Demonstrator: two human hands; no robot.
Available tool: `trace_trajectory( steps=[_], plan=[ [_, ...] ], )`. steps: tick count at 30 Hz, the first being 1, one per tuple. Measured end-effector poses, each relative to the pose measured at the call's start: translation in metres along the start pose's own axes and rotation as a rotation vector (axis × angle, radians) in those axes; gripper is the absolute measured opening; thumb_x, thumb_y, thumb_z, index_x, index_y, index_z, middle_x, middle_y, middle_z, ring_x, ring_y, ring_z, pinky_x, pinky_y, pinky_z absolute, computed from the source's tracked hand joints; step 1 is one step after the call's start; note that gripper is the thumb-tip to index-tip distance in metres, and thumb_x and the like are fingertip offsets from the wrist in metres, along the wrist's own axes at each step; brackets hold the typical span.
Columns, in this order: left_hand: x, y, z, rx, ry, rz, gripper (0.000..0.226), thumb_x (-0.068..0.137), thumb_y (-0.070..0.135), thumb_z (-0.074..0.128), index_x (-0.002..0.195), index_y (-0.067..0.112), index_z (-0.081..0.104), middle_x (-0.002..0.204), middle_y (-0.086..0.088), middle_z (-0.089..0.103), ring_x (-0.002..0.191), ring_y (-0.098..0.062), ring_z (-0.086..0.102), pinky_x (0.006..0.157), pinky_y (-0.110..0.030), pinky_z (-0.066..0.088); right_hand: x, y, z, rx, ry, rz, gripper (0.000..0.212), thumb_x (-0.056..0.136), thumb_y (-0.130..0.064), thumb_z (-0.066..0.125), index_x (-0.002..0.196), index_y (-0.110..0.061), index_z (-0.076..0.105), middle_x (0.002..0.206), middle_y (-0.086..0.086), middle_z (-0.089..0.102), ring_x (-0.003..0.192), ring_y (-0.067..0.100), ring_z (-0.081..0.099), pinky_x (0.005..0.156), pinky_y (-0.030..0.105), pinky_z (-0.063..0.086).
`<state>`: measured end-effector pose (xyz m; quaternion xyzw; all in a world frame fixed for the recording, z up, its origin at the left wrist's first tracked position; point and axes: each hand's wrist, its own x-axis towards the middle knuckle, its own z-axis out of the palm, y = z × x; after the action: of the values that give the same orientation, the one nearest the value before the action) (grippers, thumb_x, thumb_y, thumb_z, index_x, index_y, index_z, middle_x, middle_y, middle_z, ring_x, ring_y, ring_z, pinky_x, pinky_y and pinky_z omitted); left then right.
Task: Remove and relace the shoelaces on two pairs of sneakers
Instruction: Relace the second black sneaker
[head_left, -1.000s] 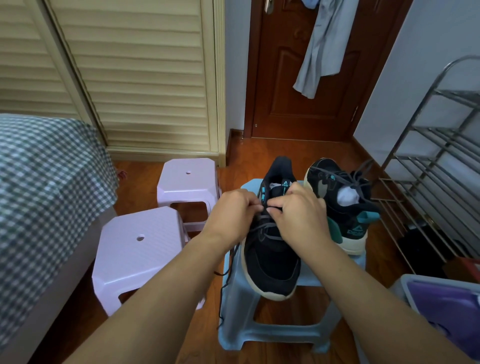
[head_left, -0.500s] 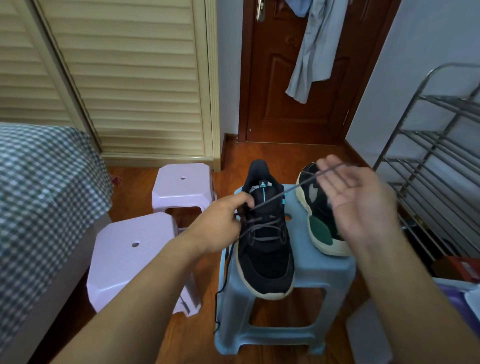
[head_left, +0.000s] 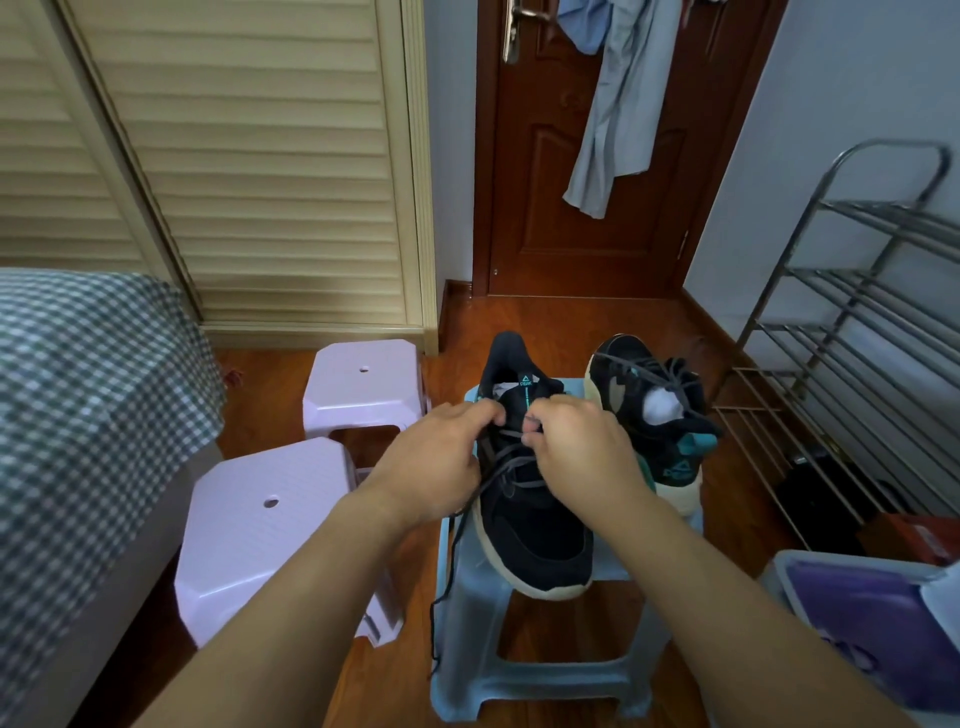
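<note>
A black sneaker (head_left: 535, 530) with a cream sole stands toe toward me on a pale blue stool (head_left: 566, 670). Its grey shoelace (head_left: 506, 465) crosses the eyelets, and one loose end hangs down the stool's left side. My left hand (head_left: 441, 462) grips the sneaker's left eyelet edge with curled fingers. My right hand (head_left: 576, 447) pinches the shoelace near the tongue. A second black sneaker (head_left: 660, 415) with teal trim and tangled laces lies tilted on the stool's right side, partly behind my right hand.
Two lilac stools (head_left: 270, 525) (head_left: 363, 384) stand to the left, beside a bed with a checked cover (head_left: 83, 395). A metal shoe rack (head_left: 857, 332) lines the right wall. A grey bin with purple contents (head_left: 872, 618) sits at lower right. A brown door (head_left: 587, 156) is ahead.
My right hand, which had pulled the lace up and out to the right, has come back down to the eyelets. My left hand stays on the sneaker.
</note>
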<state>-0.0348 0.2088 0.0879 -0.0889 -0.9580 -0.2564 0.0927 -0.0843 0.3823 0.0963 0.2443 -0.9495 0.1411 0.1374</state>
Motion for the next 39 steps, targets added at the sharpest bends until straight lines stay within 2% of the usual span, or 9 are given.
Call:
trace_trajectory(
  steps=[3, 8, 11, 16, 21, 27, 32, 36, 39],
  plan=[
    [-0.001, -0.001, -0.002, 0.066, 0.029, 0.037, 0.053, 0.080, -0.002, 0.052, 0.125, 0.026, 0.054, 0.111, 0.002, 0.063, 0.106, -0.024, 0.052, 0.084, -0.042, 0.049, -0.001, 0.006, -0.012, 0.126, 0.071, 0.120, 0.013, 0.098, -0.015, 0.055, 0.088, -0.023, 0.058, 0.085, -0.012, 0.051, 0.082, 0.016, 0.059, 0.064, 0.029, 0.035],
    [-0.007, -0.012, -0.015, 0.010, 0.039, -0.043, 0.048, 0.085, -0.004, 0.051, 0.122, 0.027, 0.055, 0.099, 0.009, 0.049, 0.101, -0.016, 0.047, 0.080, -0.032, 0.041, -0.001, 0.043, -0.066, 0.398, 0.631, 0.676, 0.007, 0.104, -0.022, 0.048, 0.104, -0.021, 0.054, 0.102, -0.002, 0.056, 0.092, 0.015, 0.054, 0.072, 0.026, 0.043],
    [-0.011, -0.019, -0.018, -0.016, 0.026, -0.043, 0.048, 0.086, -0.006, 0.047, 0.122, 0.024, 0.059, 0.107, 0.005, 0.056, 0.109, -0.020, 0.049, 0.085, -0.028, 0.039, -0.002, 0.070, -0.080, 0.584, 0.783, 0.846, 0.009, 0.104, -0.024, 0.048, 0.111, -0.024, 0.053, 0.117, 0.003, 0.059, 0.102, 0.020, 0.060, 0.081, 0.032, 0.051],
    [-0.014, -0.014, -0.010, -0.216, -0.024, -0.100, 0.064, 0.087, -0.007, 0.051, 0.138, 0.032, 0.056, 0.123, 0.008, 0.054, 0.111, -0.009, 0.052, 0.095, -0.011, 0.037, -0.006, 0.038, -0.063, 0.183, 0.343, 0.402, 0.037, 0.098, -0.025, 0.059, 0.135, -0.029, 0.056, 0.121, -0.002, 0.048, 0.096, 0.016, 0.057, 0.077, 0.025, 0.039],
    [-0.014, -0.009, -0.002, -0.407, 0.031, -0.185, 0.063, 0.091, -0.004, 0.054, 0.137, 0.039, 0.057, 0.114, 0.012, 0.051, 0.107, -0.006, 0.056, 0.103, -0.026, 0.047, -0.016, -0.012, -0.015, 0.137, 0.053, -0.036, 0.028, 0.096, -0.029, 0.064, 0.123, -0.030, 0.068, 0.127, -0.007, 0.046, 0.089, 0.022, 0.064, 0.077, 0.036, 0.051],
    [-0.017, -0.012, 0.001, -0.458, 0.003, -0.201, 0.062, 0.092, 0.009, 0.061, 0.142, 0.045, 0.051, 0.113, 0.010, 0.049, 0.105, -0.011, 0.059, 0.099, -0.029, 0.051, -0.012, -0.018, -0.002, 0.040, 0.077, -0.046, 0.003, 0.089, -0.013, 0.070, 0.089, -0.015, 0.068, 0.118, 0.000, 0.052, 0.057, 0.028, 0.057, 0.056, 0.040, 0.052],
    [-0.018, -0.012, 0.003, -0.418, -0.042, -0.161, 0.065, 0.093, 0.019, 0.064, 0.143, 0.055, 0.044, 0.114, 0.009, 0.048, 0.102, -0.009, 0.058, 0.094, -0.024, 0.052, -0.021, -0.015, -0.026, 0.145, 0.124, 0.096, 0.011, 0.100, -0.020, 0.054, 0.094, -0.015, 0.062, 0.119, -0.010, 0.046, 0.082, 0.021, 0.061, 0.070, 0.032, 0.043],
    [-0.018, -0.006, 0.009, -0.406, -0.071, -0.154, 0.067, 0.094, 0.027, 0.064, 0.147, 0.057, 0.037, 0.115, 0.015, 0.043, 0.110, -0.005, 0.053, 0.102, -0.029, 0.051, -0.031, -0.018, -0.041, 0.287, 0.146, 0.119, 0.009, 0.098, -0.023, 0.059, 0.103, -0.019, 0.066, 0.119, -0.010, 0.052, 0.099, 0.014, 0.058, 0.083, 0.031, 0.044],
    [-0.021, -0.004, 0.010, -0.330, -0.090, -0.145, 0.067, 0.095, 0.033, 0.061, 0.149, 0.057, 0.031, 0.120, 0.015, 0.038, 0.116, -0.006, 0.047, 0.108, -0.029, 0.045, -0.031, -0.013, -0.071, 0.397, 0.164, 0.259, 0.016, 0.099, -0.033, 0.058, 0.111, -0.023, 0.062, 0.094, -0.009, 0.054, 0.076, 0.001, 0.049, 0.068, 0.020, 0.037]
  ],
)
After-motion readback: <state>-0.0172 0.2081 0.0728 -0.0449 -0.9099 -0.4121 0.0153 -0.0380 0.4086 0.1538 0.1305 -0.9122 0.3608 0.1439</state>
